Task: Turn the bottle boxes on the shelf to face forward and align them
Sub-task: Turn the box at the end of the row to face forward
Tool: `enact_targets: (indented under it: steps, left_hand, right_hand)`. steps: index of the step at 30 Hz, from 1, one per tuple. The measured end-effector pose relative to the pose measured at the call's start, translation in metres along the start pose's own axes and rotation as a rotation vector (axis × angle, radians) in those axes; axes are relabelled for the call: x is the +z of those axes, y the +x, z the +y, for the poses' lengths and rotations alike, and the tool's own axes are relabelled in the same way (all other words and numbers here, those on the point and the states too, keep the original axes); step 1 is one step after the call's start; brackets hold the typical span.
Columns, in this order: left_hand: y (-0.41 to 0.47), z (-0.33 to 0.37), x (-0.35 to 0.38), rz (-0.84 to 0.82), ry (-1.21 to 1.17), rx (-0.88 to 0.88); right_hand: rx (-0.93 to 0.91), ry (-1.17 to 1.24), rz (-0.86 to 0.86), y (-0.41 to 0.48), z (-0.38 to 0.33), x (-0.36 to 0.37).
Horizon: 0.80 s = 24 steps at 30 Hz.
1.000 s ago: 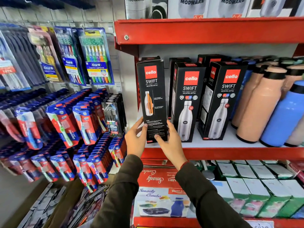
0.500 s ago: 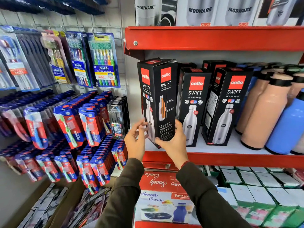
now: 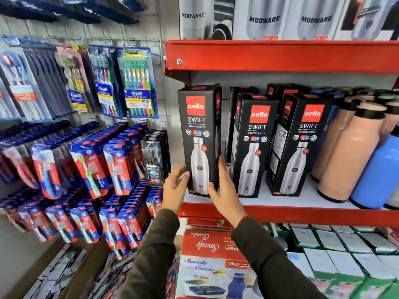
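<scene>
Both hands were on the leftmost bottle box [image 3: 199,137], at the left end of the white shelf [image 3: 302,199] with the red front lip. Left hand [image 3: 176,189] was pressed to the box's lower left edge, thumb on the front corner, fingers out of view behind the box. Right hand [image 3: 224,190] clasped the lower right side, thumb on the front face near the base, fingers up along the side panel. So the box was gripped between the two hands, low down.

That box stood upright, front face out: red cello logo, SWIFT, steel bottle picture. Whether its base sat on the shelf or just above it could not be told; the hands cover that corner.

Middle box [image 3: 254,145] and right box [image 3: 302,143] stood upright to its right, front faces out but angled slightly, left side panels visible. More black boxes [image 3: 278,91] stood behind them. The held box was apart from the middle box, the right hand in the gap.

Peach bottles [image 3: 349,152] and a blue bottle [image 3: 380,169] stood at the shelf's right end. Toothbrush packs [image 3: 138,83] hung on the wall panel at left.
</scene>
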<state>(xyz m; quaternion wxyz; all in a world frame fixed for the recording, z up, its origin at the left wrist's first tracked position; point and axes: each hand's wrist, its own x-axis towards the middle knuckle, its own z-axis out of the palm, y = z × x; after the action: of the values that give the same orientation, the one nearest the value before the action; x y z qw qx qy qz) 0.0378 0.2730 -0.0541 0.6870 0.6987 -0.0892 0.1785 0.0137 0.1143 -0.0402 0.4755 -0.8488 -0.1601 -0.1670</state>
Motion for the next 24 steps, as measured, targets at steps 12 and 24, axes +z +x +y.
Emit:
enact_targets:
  steps: [12, 24]
  left_hand:
    - [0.003, -0.019, 0.013, 0.027, 0.125, 0.04]
    - [0.001, -0.019, 0.016, 0.038, 0.14, 0.049]
  right_hand:
    - [0.064, -0.021, 0.013, 0.01, 0.021, 0.006]
    - [0.074, -0.052, 0.082, 0.012, 0.03, 0.01]
